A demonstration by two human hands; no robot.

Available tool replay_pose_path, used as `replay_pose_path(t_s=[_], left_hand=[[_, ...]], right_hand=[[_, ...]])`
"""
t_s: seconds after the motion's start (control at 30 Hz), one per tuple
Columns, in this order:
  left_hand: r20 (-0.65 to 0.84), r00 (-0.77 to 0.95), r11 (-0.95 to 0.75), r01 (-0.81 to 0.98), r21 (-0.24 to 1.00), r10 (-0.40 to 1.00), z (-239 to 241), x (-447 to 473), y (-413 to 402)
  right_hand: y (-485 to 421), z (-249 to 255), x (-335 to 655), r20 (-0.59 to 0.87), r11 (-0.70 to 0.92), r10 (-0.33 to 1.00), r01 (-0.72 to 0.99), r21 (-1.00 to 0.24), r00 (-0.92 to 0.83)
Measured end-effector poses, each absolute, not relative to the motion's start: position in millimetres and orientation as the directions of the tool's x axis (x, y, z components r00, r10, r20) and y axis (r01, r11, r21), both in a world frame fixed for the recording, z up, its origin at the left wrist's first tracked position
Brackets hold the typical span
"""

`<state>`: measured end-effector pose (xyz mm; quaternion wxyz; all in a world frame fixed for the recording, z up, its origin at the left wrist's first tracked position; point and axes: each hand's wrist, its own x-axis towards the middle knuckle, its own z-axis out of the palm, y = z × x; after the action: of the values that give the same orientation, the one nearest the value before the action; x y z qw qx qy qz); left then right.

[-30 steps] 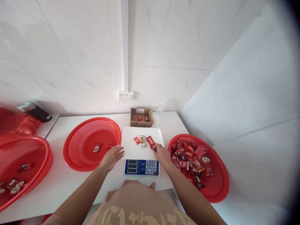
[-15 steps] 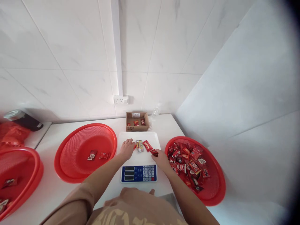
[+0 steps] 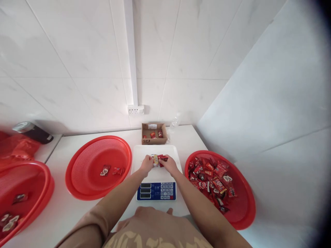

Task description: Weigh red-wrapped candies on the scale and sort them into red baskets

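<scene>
Over the white pan (image 3: 141, 174) of a digital scale, both hands meet around a small bunch of wrapped candies. My left hand (image 3: 147, 164) is closed on the bunch's left side, by a yellow-and-white wrapped candy (image 3: 156, 159). From the right, my right hand (image 3: 170, 165) pinches red wrapped candies (image 3: 162, 158), thumb pointing inward. Fingers hide parts of the wrappers, so how many pieces each hand holds cannot be told. In front of the pan lies the scale's blue keypad and display panel (image 3: 156, 191).
A red basket (image 3: 247, 206) heaped with wrapped candies stands right. Left, another red basket (image 3: 85, 165) holds two pieces; a third (image 3: 49, 186) sits at the far left edge. Behind the scale are a cardboard box (image 3: 155, 141) with candies and a clear bottle (image 3: 175, 120). A dark cylinder (image 3: 36, 133) lies far left.
My hands have come together over the pan, the left moving right and the right moving left and farther back. The candies that lay apart are now bunched between my fingers.
</scene>
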<state>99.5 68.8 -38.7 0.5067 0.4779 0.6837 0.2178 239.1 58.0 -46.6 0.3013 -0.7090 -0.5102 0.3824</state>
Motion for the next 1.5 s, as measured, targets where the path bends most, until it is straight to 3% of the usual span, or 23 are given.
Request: replay_pose_path(t_s=[0.1,0.2,0.4,0.53,0.7,0.87,1.23,1.33,1.5], left_hand=[[-0.575,-0.025,0.563,0.240,0.791,0.818,-39,108,71],[-0.624,0.042,0.621,0.074,0.781,0.780,-36,107,70],[-0.646,0.304,0.704,-0.142,0.696,0.700,-26,90,58],[-0.625,0.429,0.748,-0.229,0.623,0.652,-20,81,42],[-0.606,0.445,0.751,-0.362,0.552,0.659,-20,69,22],[-0.649,0.415,0.764,-0.449,0.464,0.638,-25,54,8],[-0.586,0.332,0.658,-0.539,0.526,0.740,2,27,-13],[-0.617,0.181,0.593,-0.571,0.568,0.766,10,15,-6],[-0.648,-0.116,0.438,-0.646,0.625,0.753,22,-35,8]], right_hand=[[56,-49,228,-0.304,-0.336,0.938,0.220,-0.916,0.166],[50,-49,221,-0.405,-0.402,0.910,-0.054,-0.914,0.088],[35,-36,217,-0.494,-0.478,0.870,-0.247,-0.843,0.004],[25,-21,212,-0.433,-0.438,0.899,-0.199,-0.877,-0.071],[9,-7,203,-0.165,-0.145,0.973,0.125,-0.981,-0.163],[-6,5,196,-0.116,-0.042,0.970,0.326,-0.945,-0.212],[-20,26,174,-0.050,0.031,0.940,0.228,-0.973,-0.338],[-22,27,176,-0.041,0.026,0.962,0.241,-0.970,-0.268],[-26,12,203,-0.203,-0.184,0.974,0.173,-0.968,-0.100]])
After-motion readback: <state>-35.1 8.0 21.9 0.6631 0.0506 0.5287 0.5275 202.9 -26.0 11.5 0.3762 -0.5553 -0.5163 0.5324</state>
